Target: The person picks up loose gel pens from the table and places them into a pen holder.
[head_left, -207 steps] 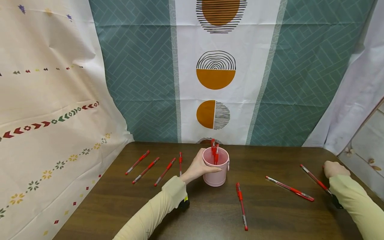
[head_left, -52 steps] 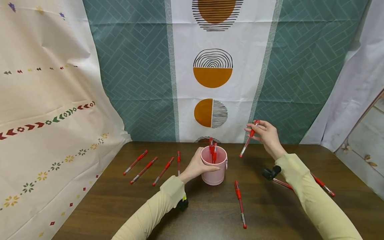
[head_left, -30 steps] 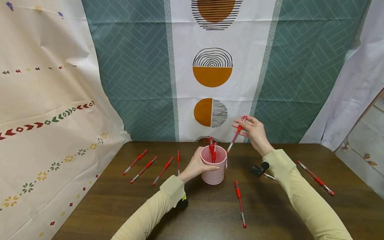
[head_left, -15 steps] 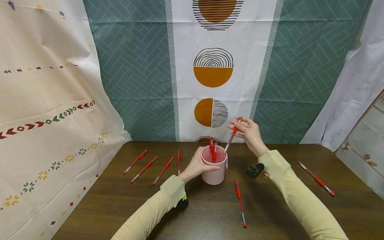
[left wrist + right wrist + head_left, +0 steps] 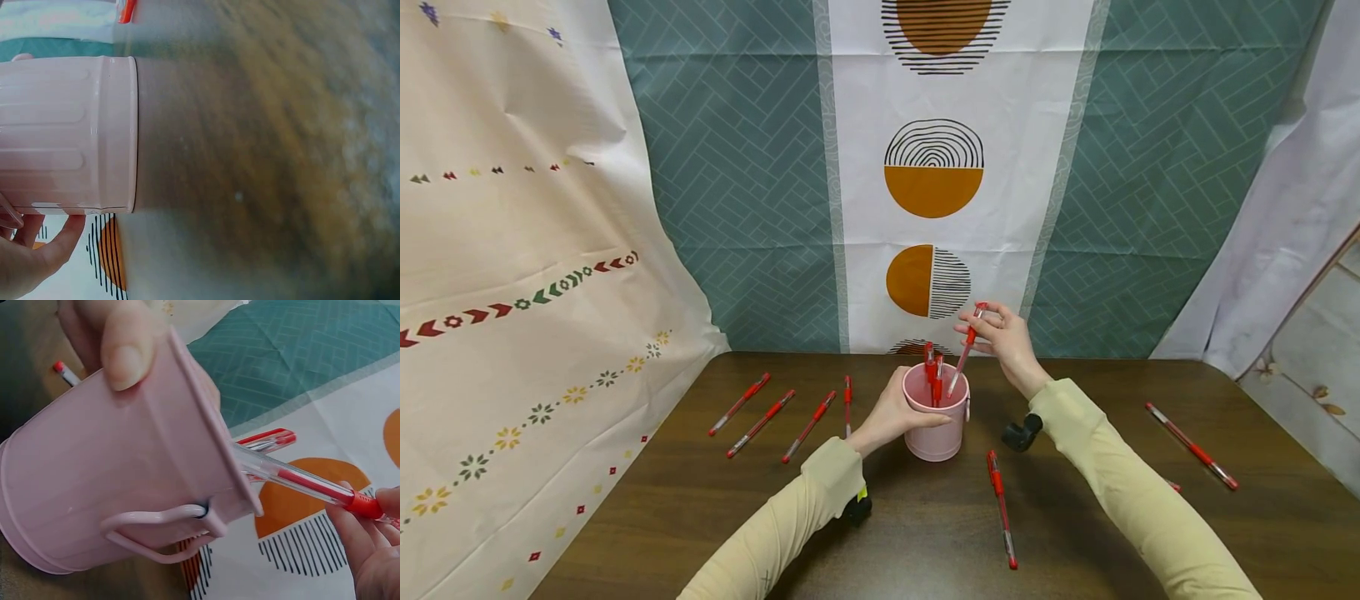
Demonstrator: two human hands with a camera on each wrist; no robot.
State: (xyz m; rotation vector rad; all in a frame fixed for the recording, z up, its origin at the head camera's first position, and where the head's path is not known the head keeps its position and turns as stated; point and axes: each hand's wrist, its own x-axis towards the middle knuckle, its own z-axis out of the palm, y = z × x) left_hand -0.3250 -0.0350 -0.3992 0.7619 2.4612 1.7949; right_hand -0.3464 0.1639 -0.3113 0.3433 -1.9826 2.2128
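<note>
Two pens (image 5: 937, 385) occupy the bucket (image 5: 934, 442) the left hand (image 5: 897, 417) grips; the right hand (image 5: 1006, 340) pinches another pen (image 5: 964, 355), four pens (image 5: 808, 427) nearby.

I've got the bucket (image 5: 934, 439) toward the back of the surface (image 5: 910, 546), a cloth (image 5: 880, 108) behind. Two pens (image 5: 938, 382) stand inside; a third pen (image 5: 965, 356) slants in from the right. Left lie four pens (image 5: 762, 424); front-right, one pen (image 5: 1002, 509); farther right, two more pens (image 5: 1191, 446).

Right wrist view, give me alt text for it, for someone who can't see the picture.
A person's right grip holds a red pen with its far end inside a pink bucket, which the left grip holds near the rim. Another red pen sticks out of the bucket, and a green and white cloth with orange shapes hangs behind.
</note>
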